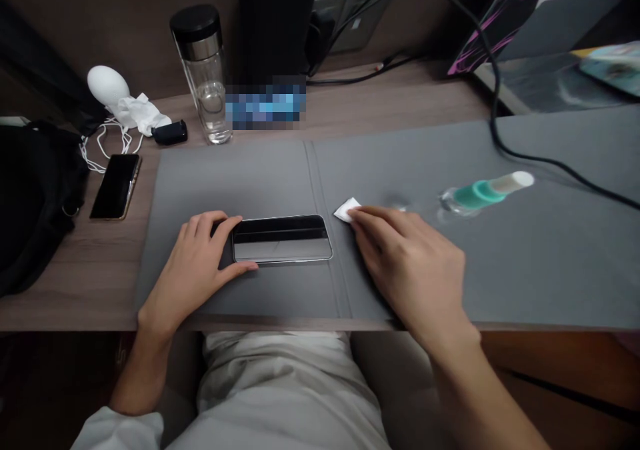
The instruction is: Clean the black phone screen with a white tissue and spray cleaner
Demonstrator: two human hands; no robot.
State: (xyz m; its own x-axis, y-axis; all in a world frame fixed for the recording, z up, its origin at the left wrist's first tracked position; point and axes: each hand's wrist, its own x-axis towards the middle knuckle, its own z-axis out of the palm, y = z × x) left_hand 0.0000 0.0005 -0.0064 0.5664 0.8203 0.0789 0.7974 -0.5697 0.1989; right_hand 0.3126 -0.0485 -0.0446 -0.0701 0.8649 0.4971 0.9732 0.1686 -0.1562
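A smartphone with a dark, glossy screen lies face up on the grey desk mat. My left hand grips its left end, with the index finger at the top edge and the thumb at the bottom edge. Just right of the phone, my right hand pinches a small folded white wipe between thumb and fingers, apart from the screen. Beyond that hand is a blurred clear bottle with a teal part and a white top; its outline is too faint to tell its full shape.
At the back left stands a glass water bottle with a black lid. Left of the mat are another phone, a black small case, a white rounded object, crumpled tissue and a black bag. A black cable crosses the mat's right side.
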